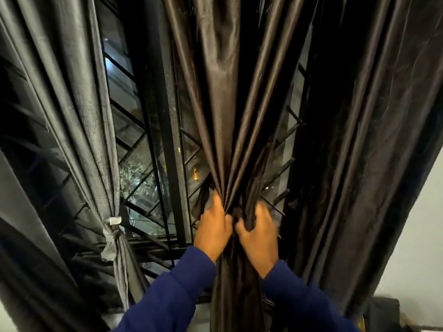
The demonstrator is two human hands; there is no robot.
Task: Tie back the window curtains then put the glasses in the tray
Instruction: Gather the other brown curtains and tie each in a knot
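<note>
Dark satin curtain hangs vertical, centre of window, bunched btwn both hands at waist of the drape. Left hand & right hand both fisted tight on folds, touching, equally near. Grey curtain at left already tied.

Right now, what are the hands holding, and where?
Both the left hand and the right hand grip the dark middle curtain at its gathered waist, side by side.
</note>
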